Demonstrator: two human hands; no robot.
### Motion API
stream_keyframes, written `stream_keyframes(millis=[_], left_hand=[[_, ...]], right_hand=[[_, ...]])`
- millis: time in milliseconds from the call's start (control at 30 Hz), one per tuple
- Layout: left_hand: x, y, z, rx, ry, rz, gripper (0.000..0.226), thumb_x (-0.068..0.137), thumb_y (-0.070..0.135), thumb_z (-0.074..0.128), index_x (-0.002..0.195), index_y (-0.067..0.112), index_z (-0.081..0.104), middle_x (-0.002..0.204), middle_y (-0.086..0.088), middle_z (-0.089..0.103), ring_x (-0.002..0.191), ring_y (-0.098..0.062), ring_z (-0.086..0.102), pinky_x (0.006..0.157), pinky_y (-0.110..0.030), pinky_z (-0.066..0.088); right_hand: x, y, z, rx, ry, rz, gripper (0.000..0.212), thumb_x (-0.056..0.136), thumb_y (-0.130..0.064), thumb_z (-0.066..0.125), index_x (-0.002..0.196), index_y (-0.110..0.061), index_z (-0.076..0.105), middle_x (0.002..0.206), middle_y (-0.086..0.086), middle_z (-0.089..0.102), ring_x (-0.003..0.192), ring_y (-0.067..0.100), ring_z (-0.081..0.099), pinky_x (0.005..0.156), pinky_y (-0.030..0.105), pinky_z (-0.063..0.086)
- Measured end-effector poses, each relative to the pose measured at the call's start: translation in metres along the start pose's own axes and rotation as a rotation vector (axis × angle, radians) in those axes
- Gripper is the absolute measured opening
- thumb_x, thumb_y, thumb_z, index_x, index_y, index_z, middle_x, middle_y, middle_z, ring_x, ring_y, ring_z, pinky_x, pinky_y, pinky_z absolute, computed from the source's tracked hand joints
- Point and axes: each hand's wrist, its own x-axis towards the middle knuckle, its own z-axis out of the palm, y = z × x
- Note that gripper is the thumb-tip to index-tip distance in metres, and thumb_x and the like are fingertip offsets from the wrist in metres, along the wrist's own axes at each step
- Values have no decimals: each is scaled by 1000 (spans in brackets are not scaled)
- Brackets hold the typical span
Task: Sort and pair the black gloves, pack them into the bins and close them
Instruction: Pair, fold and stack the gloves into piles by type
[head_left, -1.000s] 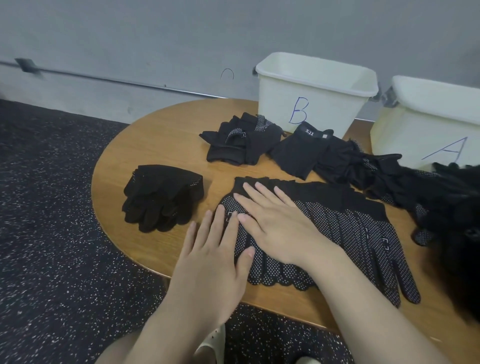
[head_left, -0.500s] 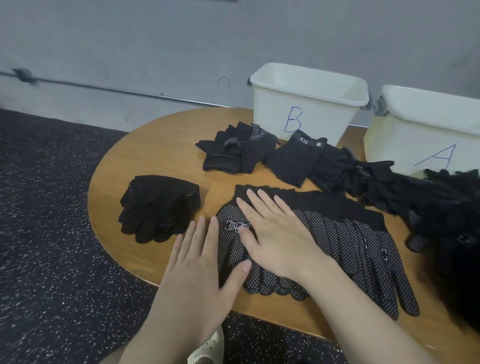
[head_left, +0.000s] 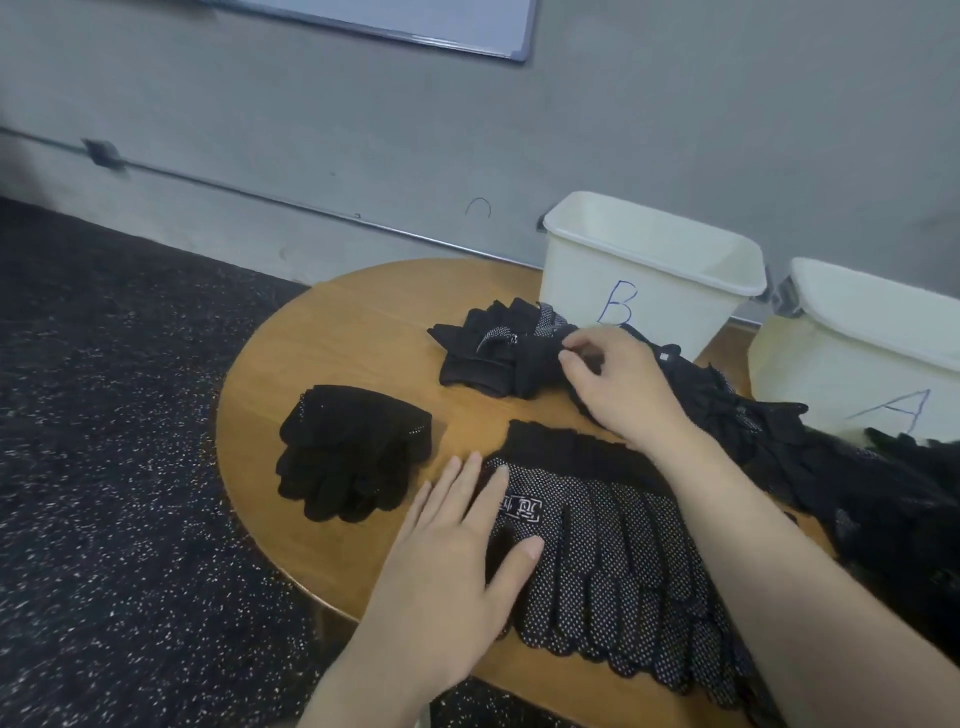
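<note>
A fanned stack of white-dotted black gloves (head_left: 613, 566) lies flat near the table's front edge. My left hand (head_left: 457, 566) rests on its left end with straight fingers. My right hand (head_left: 618, 384) is farther back, its fingers curled and pinching a plain black glove (head_left: 545, 364) in the pile in front of bin B (head_left: 649, 270). A folded bundle of black gloves (head_left: 353, 452) sits at the left. Bin A (head_left: 862, 343) stands at the right, open like bin B.
The round wooden table (head_left: 337, 338) ends close on the left and front, with dark speckled floor (head_left: 104, 467) beyond. A loose heap of black gloves (head_left: 857, 488) runs along the right. A grey wall stands just behind the bins.
My right hand has lifted off the dotted stack and reached back to the glove pile by bin B, where it now pinches a glove. My left hand stays on the stack.
</note>
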Motion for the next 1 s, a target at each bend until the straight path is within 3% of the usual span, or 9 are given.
stream_keyframes(millis=[133,233,300,367,433,567,667,900,1000], left_hand=[[8,1,3,40,-12,23,76,95,78,9,162,44,-3,169,19,-17,153,0,-23,128,-34,-11],[13,0,9,72,-18,21,75,98,74,17,164,41,-1,170,16,-17,154,-2,-21,127,-34,-14],[16,0,11,75,-26,23,79,94,76,12,164,41,-1,170,16,-18,154,-3,-22,126,-33,-17],[17,-2,12,70,-31,32,85,87,77,6,164,41,0,170,16,-19,154,-2,-22,124,-31,-20],[18,-4,12,61,-29,42,87,85,78,4,163,41,1,169,17,-19,153,-1,-22,124,-30,-20],[17,-7,11,48,-19,56,87,84,79,0,163,41,0,169,17,-18,153,0,-22,123,-29,-20],[16,-8,12,47,-14,60,87,86,78,1,163,40,1,170,17,-15,153,0,-21,124,-29,-19],[13,-7,11,35,-7,57,84,91,77,-1,164,37,7,172,14,-8,155,-2,-17,128,-32,-11],[11,-5,11,27,17,46,84,92,77,-1,164,37,10,173,13,-4,156,-1,-14,128,-31,-11]], right_hand=[[52,2,4,-112,-35,4,26,99,-29,63,122,-17,70,127,4,66,117,23,60,98,34,46],[74,2,11,-167,-104,34,28,95,-36,70,114,-16,73,112,3,70,105,27,65,89,35,50],[81,3,15,-207,-175,104,35,90,-40,75,114,-15,72,109,3,70,102,26,65,91,37,53],[86,3,18,-266,-211,146,25,87,-33,76,106,-18,72,110,4,71,102,27,66,93,41,55],[87,2,18,-303,-180,152,6,86,-21,71,92,-20,73,105,6,72,97,30,67,90,42,57],[90,2,12,-271,-106,137,11,86,-14,64,82,-19,74,92,2,73,90,29,68,85,39,56],[92,-3,-1,-89,6,171,15,86,-14,64,76,-22,73,79,-8,71,79,24,71,73,33,57],[82,-28,-46,117,190,158,17,86,-16,63,73,-20,74,76,-6,74,70,15,67,50,17,48],[74,-39,-66,129,234,141,18,87,-17,62,74,-18,74,77,-5,74,65,17,65,55,18,50]])
